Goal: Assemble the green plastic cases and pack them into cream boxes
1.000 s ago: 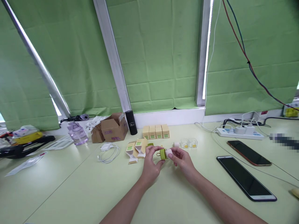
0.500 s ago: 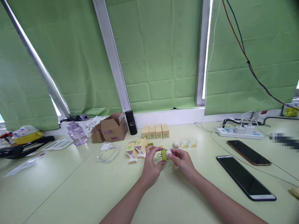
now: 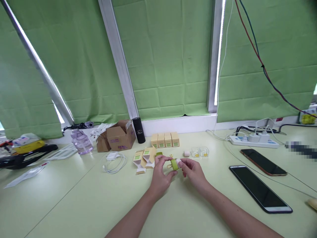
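Note:
My left hand is closed on a small green cap with a cord loop, gripped between thumb and fingers. A pale cylindrical piece sits against the cap's right side, pinched by my right hand. Whether the two pieces are joined cannot be told. Just behind my left fingers lies another green piece, partly hidden. A second pale pink cylinder stands beyond my right hand, beside two clear cups with yellow marks. Two opened cardboard boxes lie to the left of my left hand.
Several closed small boxes stand in a row at the back, near a black bottle and a brown carton. A coiled white cable lies left. Two phones and a power strip are at right.
The cap has tilted slightly between my hands, and my right fingers have shifted a little on the pale piece. Everything else stays where it was.

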A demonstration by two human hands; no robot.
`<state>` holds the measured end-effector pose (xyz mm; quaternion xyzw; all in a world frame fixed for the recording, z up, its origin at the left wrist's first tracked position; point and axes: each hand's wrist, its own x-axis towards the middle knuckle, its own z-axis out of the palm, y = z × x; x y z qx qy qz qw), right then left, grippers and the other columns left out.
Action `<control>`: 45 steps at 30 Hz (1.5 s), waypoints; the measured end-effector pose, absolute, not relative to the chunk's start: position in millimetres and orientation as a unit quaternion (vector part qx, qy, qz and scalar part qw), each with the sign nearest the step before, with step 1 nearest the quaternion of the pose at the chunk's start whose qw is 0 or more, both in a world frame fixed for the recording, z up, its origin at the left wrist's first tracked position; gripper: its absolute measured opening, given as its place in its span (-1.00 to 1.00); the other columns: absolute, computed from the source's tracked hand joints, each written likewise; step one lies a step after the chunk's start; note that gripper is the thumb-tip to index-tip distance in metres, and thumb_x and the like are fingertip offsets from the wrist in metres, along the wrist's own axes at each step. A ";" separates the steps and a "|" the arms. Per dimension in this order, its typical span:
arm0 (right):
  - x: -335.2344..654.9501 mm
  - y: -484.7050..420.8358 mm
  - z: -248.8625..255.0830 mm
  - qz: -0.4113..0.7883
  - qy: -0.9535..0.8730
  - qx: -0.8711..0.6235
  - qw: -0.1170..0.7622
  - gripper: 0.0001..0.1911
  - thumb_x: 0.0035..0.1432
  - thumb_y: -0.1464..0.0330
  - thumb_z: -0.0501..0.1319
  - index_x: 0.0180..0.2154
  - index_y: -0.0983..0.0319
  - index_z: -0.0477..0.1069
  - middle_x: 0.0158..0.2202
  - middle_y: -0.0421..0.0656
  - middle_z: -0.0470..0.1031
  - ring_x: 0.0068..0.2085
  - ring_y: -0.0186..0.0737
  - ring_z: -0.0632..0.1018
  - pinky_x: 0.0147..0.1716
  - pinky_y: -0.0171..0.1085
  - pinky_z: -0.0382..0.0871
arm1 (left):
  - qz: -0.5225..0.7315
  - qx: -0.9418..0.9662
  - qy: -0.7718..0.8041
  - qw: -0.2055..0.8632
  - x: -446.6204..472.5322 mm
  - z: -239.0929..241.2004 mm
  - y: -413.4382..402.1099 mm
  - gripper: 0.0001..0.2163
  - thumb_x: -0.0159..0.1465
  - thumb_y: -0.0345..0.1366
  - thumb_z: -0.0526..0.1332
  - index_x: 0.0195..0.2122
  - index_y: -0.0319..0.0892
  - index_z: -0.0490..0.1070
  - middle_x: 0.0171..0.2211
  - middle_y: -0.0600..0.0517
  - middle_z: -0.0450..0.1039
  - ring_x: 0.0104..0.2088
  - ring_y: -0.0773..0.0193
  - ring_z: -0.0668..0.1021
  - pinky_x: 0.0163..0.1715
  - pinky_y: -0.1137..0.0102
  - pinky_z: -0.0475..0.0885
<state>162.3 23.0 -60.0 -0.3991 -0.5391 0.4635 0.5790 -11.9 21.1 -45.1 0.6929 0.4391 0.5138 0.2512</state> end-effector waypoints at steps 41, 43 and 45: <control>163.1 5.3 -52.4 0.228 -0.699 -0.358 0.575 -0.56 0.20 0.35 0.30 0.13 0.04 0.45 0.15 -0.03 0.49 -0.15 -0.09 0.60 -0.30 -0.18 0.55 | 0.468 0.576 0.285 0.607 -10.6 -44.3 28.9 -0.61 0.28 0.11 0.29 -0.18 -0.15 0.58 -0.14 -0.12 0.57 -0.14 0.06 0.57 -0.06 0.17 0.46; 162.7 5.4 -54.2 0.212 -0.713 -0.354 0.567 -0.59 0.22 0.37 0.28 0.11 0.05 0.49 0.12 -0.04 0.54 -0.08 -0.03 0.61 -0.29 -0.17 0.57 | 0.454 0.576 0.270 0.623 -9.5 -44.5 28.2 -0.61 0.31 0.10 0.27 -0.22 -0.16 0.57 -0.17 -0.12 0.57 -0.14 0.06 0.58 -0.05 0.16 0.45; 163.3 6.9 -56.4 0.194 -0.720 -0.358 0.562 -0.61 0.25 0.37 0.26 0.11 0.04 0.51 0.11 -0.05 0.57 0.01 0.04 0.61 -0.29 -0.16 0.58 | 0.452 0.579 0.281 0.618 -8.4 -46.1 29.1 -0.60 0.30 0.12 0.27 -0.20 -0.16 0.57 -0.20 -0.10 0.56 -0.18 0.08 0.57 -0.10 0.20 0.45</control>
